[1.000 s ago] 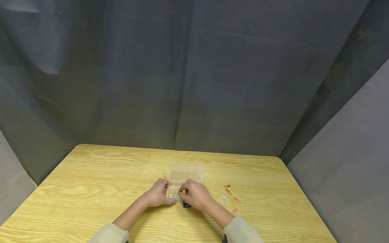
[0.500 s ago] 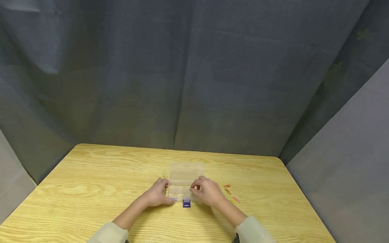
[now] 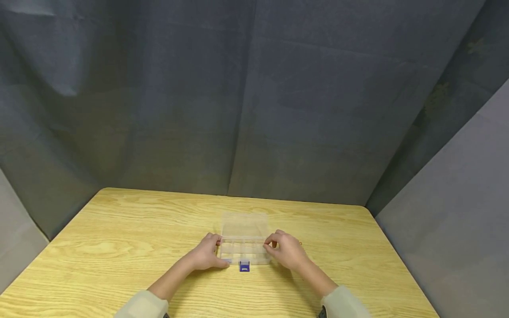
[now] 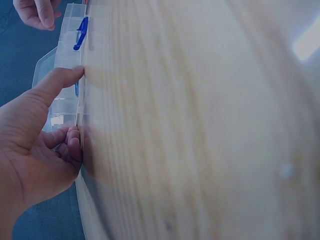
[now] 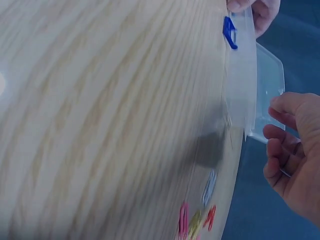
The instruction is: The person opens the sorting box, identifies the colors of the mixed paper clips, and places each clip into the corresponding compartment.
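A clear plastic compartment box (image 3: 257,261) lies on the wooden table, its see-through lid (image 3: 244,224) swung back and a blue latch (image 3: 244,266) at its front. My left hand (image 3: 205,254) grips the left end, thumb at the front and fingers curled at the side. Something thin and blue (image 4: 77,89) shows inside near the left thumb. By the box's right end hovers my right hand (image 3: 287,251), fingers loosely bent; the right wrist view shows thumb and forefinger apart, nothing visible between them. Paper clips, pink (image 5: 183,221), pale (image 5: 209,188) and red (image 5: 210,218), lie beyond that hand.
The wooden table (image 3: 139,229) ends at a dark grey curtain (image 3: 238,110) behind and a grey panel (image 3: 457,212) on the right. In the head view my right hand and forearm hide nearly all the clips.
My right hand has moved rightward from above the box's left-middle compartments to its right end, uncovering the compartments and latch and covering the clips. My left hand stays on the box.
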The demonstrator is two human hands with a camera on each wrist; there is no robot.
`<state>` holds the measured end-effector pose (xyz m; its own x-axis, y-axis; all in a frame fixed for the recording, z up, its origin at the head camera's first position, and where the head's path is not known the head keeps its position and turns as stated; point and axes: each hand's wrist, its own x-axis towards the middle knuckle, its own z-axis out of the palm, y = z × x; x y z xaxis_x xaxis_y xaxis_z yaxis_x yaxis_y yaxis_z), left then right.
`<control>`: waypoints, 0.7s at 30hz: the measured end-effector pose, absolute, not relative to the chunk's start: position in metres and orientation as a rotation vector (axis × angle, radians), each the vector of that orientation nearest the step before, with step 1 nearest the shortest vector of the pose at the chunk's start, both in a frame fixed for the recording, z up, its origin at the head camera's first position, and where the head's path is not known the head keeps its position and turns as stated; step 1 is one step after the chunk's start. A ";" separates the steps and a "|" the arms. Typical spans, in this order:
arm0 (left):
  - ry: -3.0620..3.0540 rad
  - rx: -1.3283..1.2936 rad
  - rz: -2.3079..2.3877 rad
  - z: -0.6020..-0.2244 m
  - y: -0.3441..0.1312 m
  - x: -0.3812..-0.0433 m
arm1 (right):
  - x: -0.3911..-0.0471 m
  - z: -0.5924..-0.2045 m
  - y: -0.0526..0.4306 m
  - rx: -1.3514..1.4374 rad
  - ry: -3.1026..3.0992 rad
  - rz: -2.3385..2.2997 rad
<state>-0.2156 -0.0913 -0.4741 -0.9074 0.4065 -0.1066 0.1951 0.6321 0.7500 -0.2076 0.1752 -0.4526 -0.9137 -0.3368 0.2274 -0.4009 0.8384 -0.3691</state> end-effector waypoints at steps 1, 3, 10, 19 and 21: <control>2.586 0.486 1.146 -0.474 -0.091 -0.216 | -0.207 -0.453 0.178 0.563 -2.864 0.621; 2.583 0.480 1.151 -0.474 -0.091 -0.215 | -0.207 -0.452 0.185 0.532 -2.862 0.623; 2.593 0.471 1.141 -0.474 -0.092 -0.216 | -0.206 -0.451 0.209 0.417 -2.860 0.671; 2.589 0.478 1.137 -0.475 -0.092 -0.217 | -0.202 -0.457 0.239 0.323 -2.903 0.710; 2.589 0.478 1.140 -0.476 -0.093 -0.217 | -0.201 -0.459 0.243 0.322 -2.901 0.720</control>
<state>-0.2171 -0.0925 -0.4756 -0.9084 0.4024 -0.1133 0.1882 0.6357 0.7486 -0.2013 0.2434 -0.4586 -0.9681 -0.1733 0.1811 -0.2379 0.8631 -0.4454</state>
